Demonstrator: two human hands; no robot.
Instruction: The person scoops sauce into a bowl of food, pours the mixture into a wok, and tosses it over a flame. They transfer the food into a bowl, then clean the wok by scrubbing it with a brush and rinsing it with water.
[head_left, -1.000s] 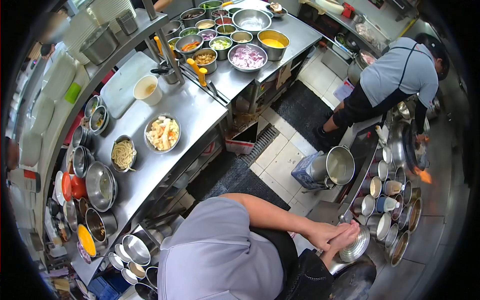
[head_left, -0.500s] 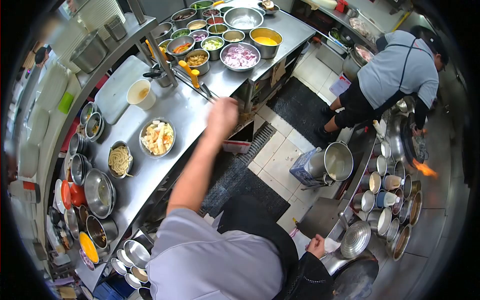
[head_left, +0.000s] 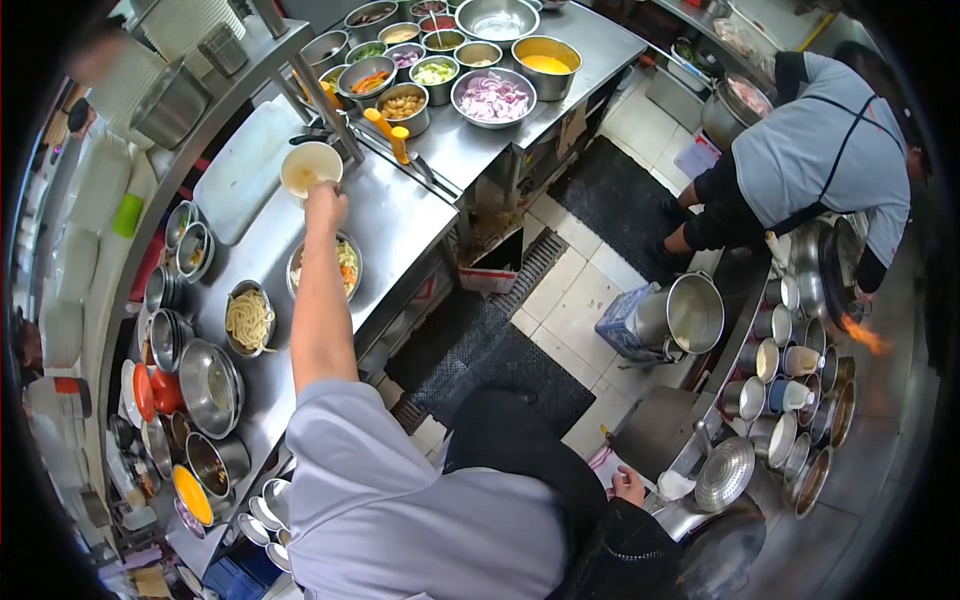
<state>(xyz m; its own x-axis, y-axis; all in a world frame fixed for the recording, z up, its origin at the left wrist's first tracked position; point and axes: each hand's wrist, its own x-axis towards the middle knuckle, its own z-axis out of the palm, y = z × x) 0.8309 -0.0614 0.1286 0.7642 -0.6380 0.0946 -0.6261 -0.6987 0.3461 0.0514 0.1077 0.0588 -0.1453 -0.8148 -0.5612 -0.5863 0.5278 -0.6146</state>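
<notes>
My left hand reaches over the steel counter and grips the near rim of a white tub with a little pale stuff in the bottom. Partly under my forearm is a bowl of cut vegetables and pale pieces. Left of that sits a steel bowl of thick noodles. My right hand hangs low at my right side, fingers loosely bent and apart, nothing visible in it. Close to it are a white cloth, a perforated ladle and a dark wok.
Steel bowls of sliced onion, yellow liquid and chopped vegetables crowd the counter's far end. A white cutting board lies by the shelf. A co-worker bends over a flaming stove. A large pot stands by the mats.
My left hand has swung left from above the counter's edge and taken hold of the white tub, which has shifted. My right hand has moved slightly away from the white cloth.
</notes>
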